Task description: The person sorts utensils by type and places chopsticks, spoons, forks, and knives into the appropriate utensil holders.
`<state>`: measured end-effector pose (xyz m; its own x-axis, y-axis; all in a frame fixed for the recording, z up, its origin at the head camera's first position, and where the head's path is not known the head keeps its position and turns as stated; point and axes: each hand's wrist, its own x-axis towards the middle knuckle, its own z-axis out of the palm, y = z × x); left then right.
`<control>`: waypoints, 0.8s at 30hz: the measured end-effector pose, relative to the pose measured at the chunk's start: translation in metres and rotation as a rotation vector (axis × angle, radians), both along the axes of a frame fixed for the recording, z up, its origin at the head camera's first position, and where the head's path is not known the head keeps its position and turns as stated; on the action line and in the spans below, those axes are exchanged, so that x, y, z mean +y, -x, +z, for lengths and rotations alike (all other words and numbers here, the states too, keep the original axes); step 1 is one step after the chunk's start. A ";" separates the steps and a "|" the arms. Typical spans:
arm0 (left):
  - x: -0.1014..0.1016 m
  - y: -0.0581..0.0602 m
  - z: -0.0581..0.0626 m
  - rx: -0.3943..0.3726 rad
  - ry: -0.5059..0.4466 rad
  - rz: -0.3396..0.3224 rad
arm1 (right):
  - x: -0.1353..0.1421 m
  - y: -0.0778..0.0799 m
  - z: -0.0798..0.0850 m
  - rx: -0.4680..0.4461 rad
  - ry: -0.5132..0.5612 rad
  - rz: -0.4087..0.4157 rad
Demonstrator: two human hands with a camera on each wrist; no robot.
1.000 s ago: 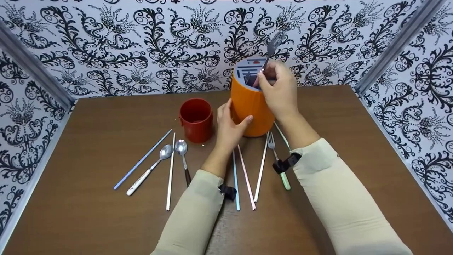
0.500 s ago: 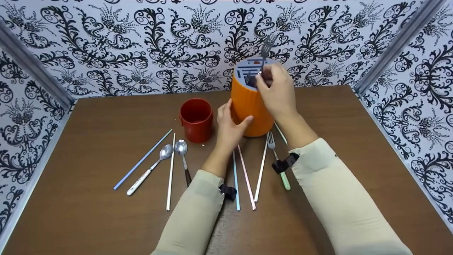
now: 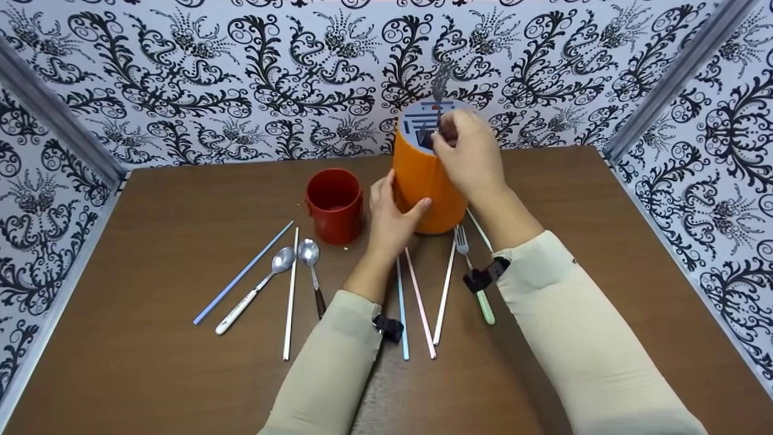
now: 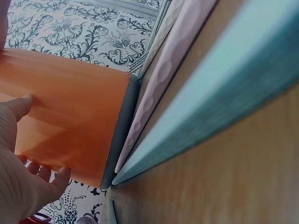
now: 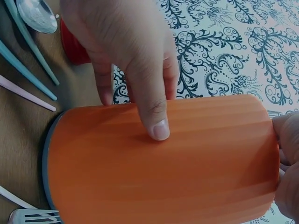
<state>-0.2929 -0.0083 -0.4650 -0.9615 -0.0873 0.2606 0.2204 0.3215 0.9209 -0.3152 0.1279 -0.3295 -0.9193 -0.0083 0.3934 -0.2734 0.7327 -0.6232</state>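
An orange utensil holder [image 3: 423,187] with a grey slotted top [image 3: 413,110] stands upright on the brown table. My left hand [image 3: 388,219] grips its lower left side; in the right wrist view the thumb [image 5: 152,114] lies across the orange wall [image 5: 163,177], with fingers round the edge. Above the top, my right hand [image 3: 472,154] pinches a fork [image 3: 440,87] near its handle, tines up. The lower end of that fork is hidden by the hand and the holder. Another fork's tines [image 3: 423,130] show at a slot beside the fingertips.
Left of the holder stands a red cup [image 3: 336,214]. Two spoons [image 3: 282,260], a blue chopstick [image 3: 241,273], a pink chopstick [image 3: 421,302] and several others lie in front. A green-handled fork [image 3: 487,308] lies by the right wrist. Patterned walls [image 3: 302,78] enclose the table.
My right hand has shifted slightly left and down with the fork, whose tines have swung left and now stand more upright. The left hand and the holder stay nearly still.
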 end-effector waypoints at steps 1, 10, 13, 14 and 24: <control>0.000 0.000 0.000 0.001 -0.001 0.000 | 0.000 0.001 0.001 -0.010 -0.011 -0.001; 0.000 0.001 0.000 -0.005 0.000 -0.003 | 0.000 0.001 0.003 -0.030 -0.015 -0.001; 0.000 0.001 -0.001 -0.003 0.002 -0.005 | 0.000 0.000 0.003 -0.013 -0.010 0.009; 0.000 0.001 -0.001 -0.002 0.003 -0.005 | 0.000 0.000 0.003 -0.008 -0.008 0.014; 0.000 0.000 -0.002 0.010 0.003 -0.002 | 0.001 -0.001 0.003 -0.014 0.025 0.042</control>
